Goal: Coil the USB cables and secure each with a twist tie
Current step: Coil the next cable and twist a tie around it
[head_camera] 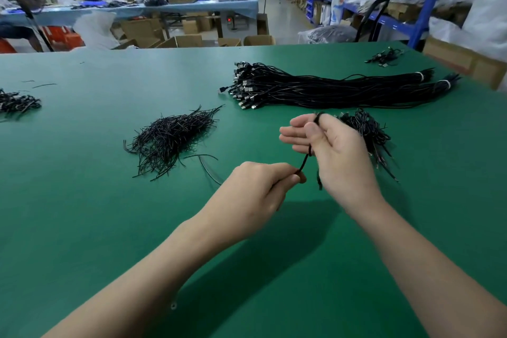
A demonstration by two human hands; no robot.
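Head view: pinching the low end of the USB cable [304, 162] with the left grip [263, 186], clamping the upper stretch under the thumb of the right grip [337, 151], looping it over a finger, just above the green counter [109, 214]. Guessing light, thin, floppy, a bit springy, so gripping near the ends and pulling taut. Seeing lots of bare counter up front; twist ties [170, 137] lying left, straight cable bundle [329, 88] behind, counter edge well beyond.

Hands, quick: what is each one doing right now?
Left hand: closed, pinching the black cable at its lower end.
Right hand: holds the same cable looped over its fingers, thumb on it.
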